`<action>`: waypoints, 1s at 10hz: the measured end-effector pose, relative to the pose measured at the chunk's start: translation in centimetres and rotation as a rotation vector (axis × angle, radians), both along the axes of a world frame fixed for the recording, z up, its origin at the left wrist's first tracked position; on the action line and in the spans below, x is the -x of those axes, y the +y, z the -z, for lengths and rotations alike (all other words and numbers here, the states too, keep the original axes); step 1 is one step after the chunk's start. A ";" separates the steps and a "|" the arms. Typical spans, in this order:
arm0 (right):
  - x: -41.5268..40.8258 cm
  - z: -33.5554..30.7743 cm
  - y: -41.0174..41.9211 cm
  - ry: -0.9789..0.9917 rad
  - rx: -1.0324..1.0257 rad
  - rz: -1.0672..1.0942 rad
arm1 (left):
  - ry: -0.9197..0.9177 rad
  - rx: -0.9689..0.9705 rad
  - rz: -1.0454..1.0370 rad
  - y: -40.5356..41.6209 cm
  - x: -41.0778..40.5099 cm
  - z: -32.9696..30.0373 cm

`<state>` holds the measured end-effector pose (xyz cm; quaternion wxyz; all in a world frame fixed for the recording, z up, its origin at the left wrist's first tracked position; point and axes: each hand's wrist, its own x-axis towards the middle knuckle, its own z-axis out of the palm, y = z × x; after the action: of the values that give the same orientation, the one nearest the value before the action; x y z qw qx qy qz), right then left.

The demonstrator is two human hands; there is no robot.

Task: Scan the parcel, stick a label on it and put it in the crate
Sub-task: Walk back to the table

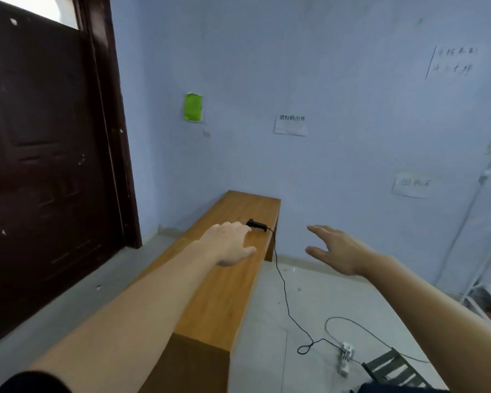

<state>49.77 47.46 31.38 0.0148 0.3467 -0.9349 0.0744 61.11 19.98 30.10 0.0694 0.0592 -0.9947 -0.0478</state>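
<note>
A black handheld scanner (258, 224) lies on a long wooden bench (224, 293) near its far right edge, its black cable (284, 290) trailing down to the floor. My left hand (229, 243) is stretched over the bench, fingers apart and empty, fingertips just short of the scanner. To the right of the bench, over the floor, my right hand (336, 249) hovers open and holds nothing. No parcel or label is in view. A dark slatted crate (394, 370) shows partly at the bottom right.
A dark brown door (48, 154) stands on the left. The blue wall carries a green sticker (193, 107) and paper notices (290, 125). A white power strip (345, 358) and a grey cable lie on the floor. A white rack (476, 293) is at the right edge.
</note>
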 end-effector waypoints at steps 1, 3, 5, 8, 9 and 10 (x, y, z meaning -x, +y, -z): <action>3.8 0.4 -0.6 -0.018 -0.012 -0.020 | -0.040 -0.003 -0.007 -0.9 3.8 0.2; 15.3 0.9 -3.1 -0.002 -0.011 -0.021 | -0.036 0.016 0.031 -3.2 15.8 1.4; 24.9 1.5 -6.5 -0.024 0.005 -0.009 | -0.067 0.043 0.048 -6.3 25.8 1.7; 41.1 2.4 -8.5 -0.045 0.053 0.003 | -0.063 0.081 -0.028 -9.3 41.8 2.1; 46.1 2.6 -9.2 -0.030 0.037 -0.032 | -0.037 0.066 -0.074 -10.0 45.8 2.5; 52.2 2.6 -10.9 -0.019 0.015 -0.096 | -0.038 0.066 -0.131 -10.8 50.1 3.5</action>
<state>-2.48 36.59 28.73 0.0048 0.3904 -0.9167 0.0854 10.96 9.20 26.62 0.0553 0.1225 -0.9909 -0.0090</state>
